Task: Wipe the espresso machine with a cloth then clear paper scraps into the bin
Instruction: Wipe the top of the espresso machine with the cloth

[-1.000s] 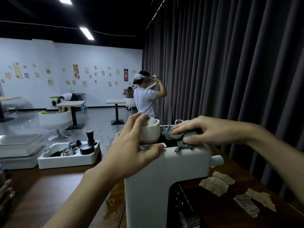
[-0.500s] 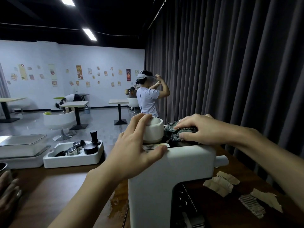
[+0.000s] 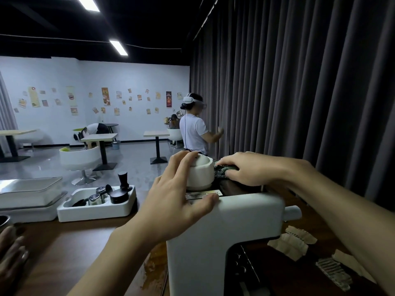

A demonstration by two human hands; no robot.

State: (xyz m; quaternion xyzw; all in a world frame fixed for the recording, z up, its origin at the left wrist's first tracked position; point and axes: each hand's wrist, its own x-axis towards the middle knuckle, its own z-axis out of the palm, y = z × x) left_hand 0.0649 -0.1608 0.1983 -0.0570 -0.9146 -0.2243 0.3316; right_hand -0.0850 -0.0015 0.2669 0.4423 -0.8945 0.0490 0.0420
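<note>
Now, white espresso machine (image 3: 224,238) on the brown table (image 3: 64,248), left hand (image 3: 177,201) spread flat on its top beside a white cup (image 3: 201,174), right hand (image 3: 245,169) pressing a dark cloth (image 3: 222,170) on top behind the cup, fingers curled over it, paper scraps (image 3: 292,242) lying on the table right of the machine.

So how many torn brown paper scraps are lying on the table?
4: two pale brown paper scraps right of the white espresso machine, two more nearer the right forearm, which may hide others.
</note>
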